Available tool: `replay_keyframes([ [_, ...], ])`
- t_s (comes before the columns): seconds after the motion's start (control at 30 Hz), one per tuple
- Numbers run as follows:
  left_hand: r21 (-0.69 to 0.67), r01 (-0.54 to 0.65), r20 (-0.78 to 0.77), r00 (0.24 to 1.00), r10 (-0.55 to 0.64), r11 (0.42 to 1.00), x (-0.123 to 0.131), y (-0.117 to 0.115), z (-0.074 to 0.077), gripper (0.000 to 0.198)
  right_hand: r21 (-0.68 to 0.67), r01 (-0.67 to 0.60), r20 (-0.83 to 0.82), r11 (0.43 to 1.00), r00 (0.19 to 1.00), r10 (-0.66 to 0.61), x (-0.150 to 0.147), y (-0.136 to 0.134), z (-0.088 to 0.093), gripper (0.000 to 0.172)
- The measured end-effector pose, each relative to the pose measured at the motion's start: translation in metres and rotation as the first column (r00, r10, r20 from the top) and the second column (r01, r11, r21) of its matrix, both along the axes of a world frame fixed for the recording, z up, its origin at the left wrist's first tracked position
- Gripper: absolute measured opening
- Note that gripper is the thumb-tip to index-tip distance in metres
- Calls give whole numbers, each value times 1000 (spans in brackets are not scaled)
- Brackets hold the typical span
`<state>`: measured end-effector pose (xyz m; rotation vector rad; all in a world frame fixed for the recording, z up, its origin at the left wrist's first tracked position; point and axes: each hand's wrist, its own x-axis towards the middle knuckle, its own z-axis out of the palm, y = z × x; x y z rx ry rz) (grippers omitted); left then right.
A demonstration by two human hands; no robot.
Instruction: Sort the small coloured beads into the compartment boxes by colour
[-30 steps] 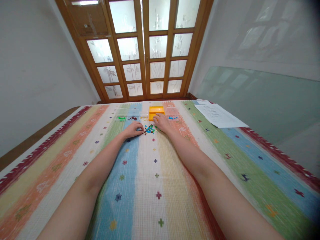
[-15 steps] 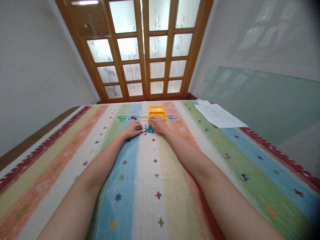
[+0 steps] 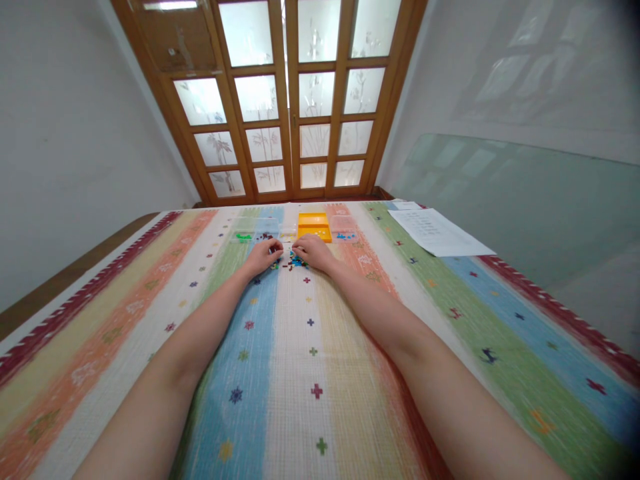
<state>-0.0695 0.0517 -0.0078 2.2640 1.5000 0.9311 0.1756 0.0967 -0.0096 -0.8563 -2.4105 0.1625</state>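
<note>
A small heap of tiny coloured pieces, mostly blue with brown and some green, lies on the striped tablecloth. At its left edge is my left hand, fingers curled and closed; what they hold, if anything, is too small to make out. My right hand bends over the heap from the right. Its fingertips are pinched together at the heap's far side, and I cannot tell what is between them. A few green and brown pieces lie close to the left fingertips.
Beyond my hands stands an open orange box with some pieces inside. To its left, a clear tray contains green and brown pieces. On its right, another clear tray has blue ones. Paper sheets lie at the right.
My right hand has shifted slightly left and nearer, over the heap. The left hand has moved slightly left and its fingers have changed their curl; the dark shape beneath them looks different.
</note>
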Motion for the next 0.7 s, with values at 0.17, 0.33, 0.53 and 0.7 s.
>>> replay_keyframes([
  [0.17,28,11,-7,1000,-10,1000,5,-2,3,12,-16,-26,-79,1000,997,25,-5,-4,1,17],
  [0.33,45,43,-74,996,-40,998,10,-4,4,6,-35,-67,-87,997,994,64,-8,-2,-2,15],
  [0.53,27,21,-73,997,-19,999,14,-6,7,11,-35,-44,-67,998,997,41,-7,-1,-1,14],
  [0.7,31,20,-79,997,-18,999,10,-3,1,13,-11,133,-82,991,988,-133,2,7,1,14],
])
